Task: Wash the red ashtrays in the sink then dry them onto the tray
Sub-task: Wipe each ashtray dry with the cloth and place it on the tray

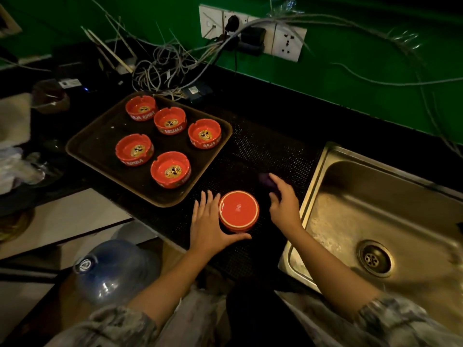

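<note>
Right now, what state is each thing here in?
Five ashtrays on the tray: upright.
Sixth ashtray: upside down on the mat.
Left hand: open, cupping that ashtray.
Right hand: on a purple sponge.
Sink: empty, drain open.

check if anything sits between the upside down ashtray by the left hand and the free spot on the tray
Nothing visible does. The upside-down ashtray sits on the black mat, the left hand against it. The tray lies just beyond; only bare mat lies between, and its near left part is free.
</note>
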The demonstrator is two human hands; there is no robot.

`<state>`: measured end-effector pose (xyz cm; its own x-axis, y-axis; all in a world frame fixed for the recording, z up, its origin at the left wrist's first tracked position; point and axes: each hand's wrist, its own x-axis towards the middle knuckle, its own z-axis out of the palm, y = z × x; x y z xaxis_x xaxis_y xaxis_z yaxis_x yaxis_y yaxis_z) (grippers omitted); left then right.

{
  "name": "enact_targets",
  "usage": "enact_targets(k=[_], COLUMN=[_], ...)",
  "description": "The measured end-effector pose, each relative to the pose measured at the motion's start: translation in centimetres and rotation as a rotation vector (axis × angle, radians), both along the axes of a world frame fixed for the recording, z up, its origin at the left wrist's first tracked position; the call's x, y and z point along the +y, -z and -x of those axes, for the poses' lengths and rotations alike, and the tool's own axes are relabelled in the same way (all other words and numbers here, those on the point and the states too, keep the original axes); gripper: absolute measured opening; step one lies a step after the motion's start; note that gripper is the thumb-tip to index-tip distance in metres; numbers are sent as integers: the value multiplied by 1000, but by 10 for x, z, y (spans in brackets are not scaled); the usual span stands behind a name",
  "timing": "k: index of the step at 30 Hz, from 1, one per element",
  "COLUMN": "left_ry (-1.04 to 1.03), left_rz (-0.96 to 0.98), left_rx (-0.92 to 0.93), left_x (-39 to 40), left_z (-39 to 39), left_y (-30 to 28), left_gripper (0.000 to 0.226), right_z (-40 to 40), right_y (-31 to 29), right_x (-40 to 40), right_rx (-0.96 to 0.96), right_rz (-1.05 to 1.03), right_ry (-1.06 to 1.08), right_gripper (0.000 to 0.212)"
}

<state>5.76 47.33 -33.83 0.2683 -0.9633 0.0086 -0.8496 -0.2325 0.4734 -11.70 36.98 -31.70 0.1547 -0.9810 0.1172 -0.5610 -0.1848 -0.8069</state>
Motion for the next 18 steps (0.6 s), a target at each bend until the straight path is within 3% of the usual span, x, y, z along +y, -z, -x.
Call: enact_targets(k=[4, 8, 13, 15, 18], left_ry=[-19, 28, 26, 28, 8], left_rz=[-19, -41, -47, -53, -41], left_rx=[-52, -71, -92, -81, -36], left_x=[-1, -1, -2, -2, -2], left_z=[-2, -3, -6, -7, -5], left_y=[3, 2, 6, 8, 9], left_gripper=[137, 120, 96, 100, 126], right_z=[-19, -36, -41, -28, -14], right_y=[-9, 0, -10, -12, -10], right_x=[29, 48, 60, 65, 50], right_rx=[77, 353, 356, 391, 502], right_rz=[83, 189, 252, 303, 343], right_ry=[-354, -441, -590, -589, -445], right_gripper=[46, 48, 43, 39, 39])
